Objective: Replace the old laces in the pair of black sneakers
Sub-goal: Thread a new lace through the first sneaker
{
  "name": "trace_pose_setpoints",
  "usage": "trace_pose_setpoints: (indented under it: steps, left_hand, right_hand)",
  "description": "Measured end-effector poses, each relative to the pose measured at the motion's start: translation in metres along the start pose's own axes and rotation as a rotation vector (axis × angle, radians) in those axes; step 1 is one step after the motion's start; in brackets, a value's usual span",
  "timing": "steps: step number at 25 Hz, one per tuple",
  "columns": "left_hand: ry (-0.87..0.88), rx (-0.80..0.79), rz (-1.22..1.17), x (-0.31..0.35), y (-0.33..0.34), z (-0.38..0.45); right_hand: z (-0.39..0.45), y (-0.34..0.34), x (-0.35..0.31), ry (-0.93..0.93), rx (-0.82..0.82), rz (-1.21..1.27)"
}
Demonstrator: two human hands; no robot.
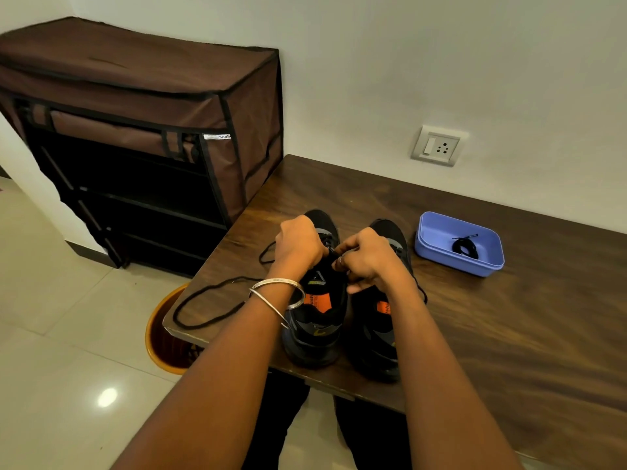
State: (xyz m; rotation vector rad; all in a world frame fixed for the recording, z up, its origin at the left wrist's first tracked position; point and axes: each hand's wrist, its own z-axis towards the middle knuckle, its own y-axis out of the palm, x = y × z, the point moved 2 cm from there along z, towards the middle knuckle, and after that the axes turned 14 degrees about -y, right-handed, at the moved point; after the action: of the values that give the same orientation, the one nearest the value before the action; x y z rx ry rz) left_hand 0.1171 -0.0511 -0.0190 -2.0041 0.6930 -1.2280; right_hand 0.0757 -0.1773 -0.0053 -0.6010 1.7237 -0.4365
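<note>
Two black sneakers stand side by side on the wooden table (475, 334), heels toward me: the left sneaker (317, 320) and the right sneaker (381, 337), both with orange insole labels. Over the left sneaker's tongue, my left hand (298, 242) and my right hand (364, 259) have their fingers curled and pinch its black lace at the eyelets. A loose black lace (203, 300) trails from that shoe across the table's left corner. A coiled black lace (465, 247) lies in a blue plastic tub (437, 252) to the right of the shoes.
A brown fabric shoe rack (142, 137) stands against the wall to the left of the table. An orange bin (163, 337) sits on the tiled floor under the table's left corner. A wall socket (437, 145) is behind the table.
</note>
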Motion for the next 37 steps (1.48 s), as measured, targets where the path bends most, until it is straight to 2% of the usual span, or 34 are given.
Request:
trace_pose_setpoints:
  steps: [7, 18, 23, 27, 31, 34, 37]
  left_hand:
    - [0.053, 0.000, 0.123, 0.010, 0.004, 0.003]
    - [0.054, -0.121, 0.010, -0.003, 0.013, 0.009]
    - [-0.099, -0.233, -0.272, -0.013, 0.013, 0.008]
    - [-0.140, -0.119, -0.302, -0.011, 0.018, 0.008]
    - [-0.199, -0.224, -0.446, -0.015, 0.017, 0.013]
    - [-0.027, -0.247, -0.295, -0.017, 0.003, 0.008]
    - [0.178, -0.280, -0.144, -0.023, -0.011, 0.004]
  right_hand:
    - [0.004, -0.002, 0.008, 0.025, 0.035, 0.129]
    - [0.004, -0.002, 0.013, 0.000, -0.031, 0.183]
    - [0.003, -0.001, 0.010, 0.009, -0.069, 0.198]
    - [0.001, -0.003, 0.011, 0.024, -0.089, 0.273]
    - [0.009, 0.001, 0.021, 0.042, 0.033, 0.291]
    - [0.029, 0.010, 0.022, -0.047, 0.195, 0.043]
    - [0.044, 0.017, 0.019, -0.107, 0.264, -0.125]
